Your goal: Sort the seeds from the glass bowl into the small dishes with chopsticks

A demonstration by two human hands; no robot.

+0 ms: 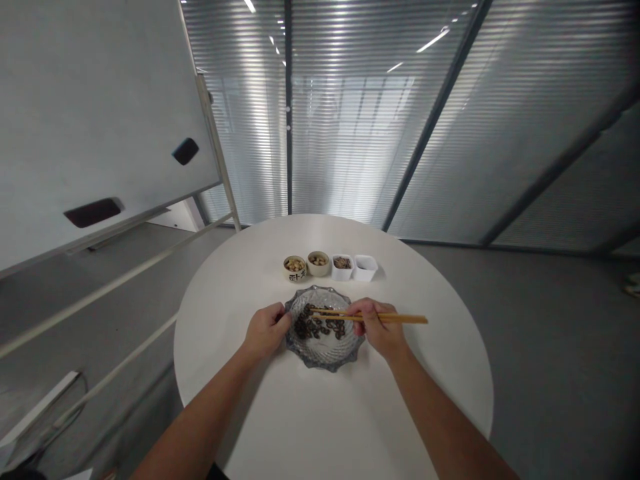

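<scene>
Right hand (377, 330) pinching chopsticks (400, 319) over dark seeds (315, 325) on a glass plate (325, 357); left hand (267, 331) curled at the rim, can't tell if gripping.

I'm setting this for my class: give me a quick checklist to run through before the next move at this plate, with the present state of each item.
1. Wooden chopsticks held in the right hand: ok.
2. Chopstick tips over the dark seeds: ok.
3. A seed gripped between the tips: cannot tell.
4. Left hand at the rim of the glass plate: ok.
5. Ceramic cup, second ceramic cup and white dish upright beyond the plate: ok.
6. Contents of the far white dish: cannot tell, too small.
</scene>
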